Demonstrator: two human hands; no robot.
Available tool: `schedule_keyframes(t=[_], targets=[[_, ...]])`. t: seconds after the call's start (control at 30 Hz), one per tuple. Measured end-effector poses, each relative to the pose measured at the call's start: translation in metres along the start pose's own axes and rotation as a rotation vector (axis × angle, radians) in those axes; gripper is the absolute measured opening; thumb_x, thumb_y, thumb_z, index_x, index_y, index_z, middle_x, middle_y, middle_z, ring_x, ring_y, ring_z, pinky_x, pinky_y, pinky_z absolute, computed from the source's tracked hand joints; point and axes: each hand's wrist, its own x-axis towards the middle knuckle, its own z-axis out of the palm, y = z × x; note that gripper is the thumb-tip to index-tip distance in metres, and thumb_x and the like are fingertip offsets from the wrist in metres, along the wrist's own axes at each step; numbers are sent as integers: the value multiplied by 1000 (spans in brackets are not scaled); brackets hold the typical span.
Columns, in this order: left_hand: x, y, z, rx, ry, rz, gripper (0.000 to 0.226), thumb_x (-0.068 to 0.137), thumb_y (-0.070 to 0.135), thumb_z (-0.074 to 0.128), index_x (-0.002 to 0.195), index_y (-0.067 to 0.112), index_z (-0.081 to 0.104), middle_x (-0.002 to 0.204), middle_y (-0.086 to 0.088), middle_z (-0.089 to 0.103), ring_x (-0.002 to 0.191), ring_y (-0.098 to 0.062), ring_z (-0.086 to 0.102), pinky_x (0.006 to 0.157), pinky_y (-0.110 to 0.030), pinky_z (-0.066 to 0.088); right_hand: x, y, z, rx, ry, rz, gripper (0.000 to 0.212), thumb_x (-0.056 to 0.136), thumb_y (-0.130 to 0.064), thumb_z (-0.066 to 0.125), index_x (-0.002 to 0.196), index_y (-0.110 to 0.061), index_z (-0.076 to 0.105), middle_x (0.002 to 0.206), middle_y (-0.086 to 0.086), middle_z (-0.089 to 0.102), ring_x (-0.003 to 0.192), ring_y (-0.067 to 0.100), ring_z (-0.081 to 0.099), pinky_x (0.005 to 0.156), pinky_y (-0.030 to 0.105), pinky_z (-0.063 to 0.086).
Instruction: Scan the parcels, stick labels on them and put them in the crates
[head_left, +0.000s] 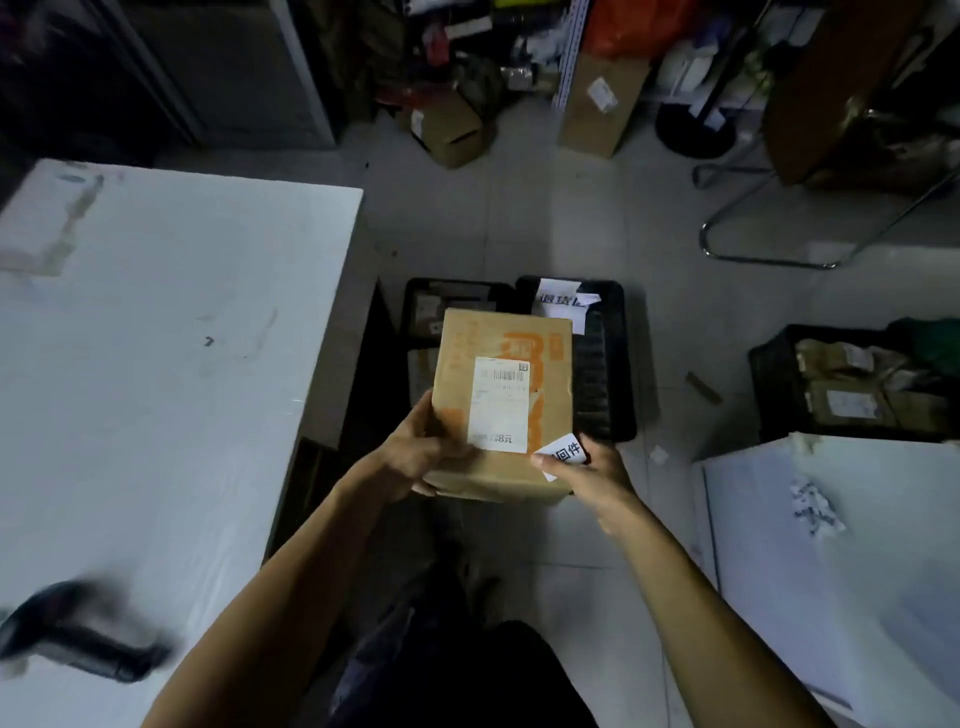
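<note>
A broad white tabletop (171, 322), smooth and faintly scuffed, fills the left side, with a dark handheld barcode scanner (78, 647) lying blurred at its near edge. A second white surface (852, 582) at lower right carries a crumpled scrap of printed paper (816, 510). On the pale tiled floor (675, 249) between them stands a black plastic crate (605, 364) with a ribbed wall, a white paper sign in Chinese characters hung on its far rim; a second black crate (774, 384) at right holds brown parcels. Held above the nearer crate is a rectangular brown cardboard parcel (501, 405) printed with orange graphics, bearing a white shipping label (497, 404) with a barcode and the readable characters "8元". The person's left hand (421, 457) grips the parcel's near left corner, fingers curled under it and thumb on top. The right hand (587, 475) steadies the near right corner while its thumb and fingers pinch a small white sticker (563, 453) printed "回件" against the cardboard. Cardboard boxes (602, 104) and clutter line the far wall beside a chrome chair frame (769, 254).
</note>
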Motion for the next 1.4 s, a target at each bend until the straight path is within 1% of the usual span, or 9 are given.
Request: schedule_keyframes(t=[0.1, 0.2, 0.47, 0.6, 0.8, 0.97, 1.17, 1.3, 1.4], targets=[[62, -3, 2, 26, -39, -132, 98, 70, 22, 80, 148, 52, 28, 135, 9, 49, 107, -23, 60, 71, -61, 59, 49, 10, -6, -5, 24, 100, 30, 79, -19, 86, 106, -19, 73, 92, -3, 78, 88, 17, 74, 73, 27, 57], [138, -16, 1, 15, -37, -204, 90, 81, 17, 81, 147, 49, 30, 136, 8, 50, 103, -15, 60, 75, -58, 61, 117, 18, -9, -13, 41, 135, 37, 77, -21, 87, 111, -24, 73, 98, -3, 78, 92, 20, 74, 79, 36, 60], [375, -90, -27, -198, 227, -258, 93, 71, 11, 88, 149, 35, 42, 120, 7, 66, 104, -20, 68, 63, -33, 61, 387, 60, 12, 0, -50, 194, 24, 80, -7, 83, 92, -21, 67, 72, -14, 72, 69, 0, 68, 62, 15, 50], [505, -139, -60, -236, 280, -257, 88, 80, 7, 81, 145, 48, 38, 124, 4, 66, 102, -27, 69, 73, -45, 61, 531, 89, 46, -3, -48, 118, 29, 78, -2, 83, 95, -19, 68, 78, -8, 72, 71, 4, 66, 62, 17, 53], [647, -179, -113, -117, 304, -168, 80, 90, 5, 72, 155, 30, 34, 140, -2, 57, 116, -24, 62, 65, -27, 60, 674, 132, 92, 23, 25, 3, 46, 77, -2, 85, 119, -1, 66, 97, 8, 73, 77, 8, 67, 65, 20, 54], [687, -200, -129, 25, 355, -100, 70, 90, 8, 73, 150, 24, 42, 135, 1, 57, 118, -27, 61, 77, -38, 61, 723, 151, 115, 65, 80, 112, 78, 71, -17, 92, 140, -9, 55, 121, 7, 68, 109, 21, 66, 91, 36, 59], [687, -206, -123, 89, 423, -33, 70, 70, 32, 86, 133, 13, 60, 127, -9, 66, 111, -26, 65, 91, -46, 58, 726, 158, 116, 46, 273, 77, 117, 68, -7, 92, 159, -21, 20, 131, 2, 55, 117, 14, 54, 94, 30, 54], [650, -179, -96, 94, 478, -120, 41, 91, 21, 73, 131, 15, 63, 121, 1, 65, 111, -21, 62, 92, -32, 53, 695, 133, 104, -234, 352, 124, 116, 67, -19, 93, 158, -25, 21, 138, 10, 54, 125, 25, 56, 105, 39, 49], [595, -148, -76, 153, 454, -241, 34, 96, 18, 65, 129, 13, 60, 111, 1, 63, 108, -22, 59, 83, -27, 50, 636, 97, 90, -317, 218, 206, 93, 76, -17, 87, 153, -16, 34, 140, 11, 52, 128, 28, 55, 109, 41, 46]])
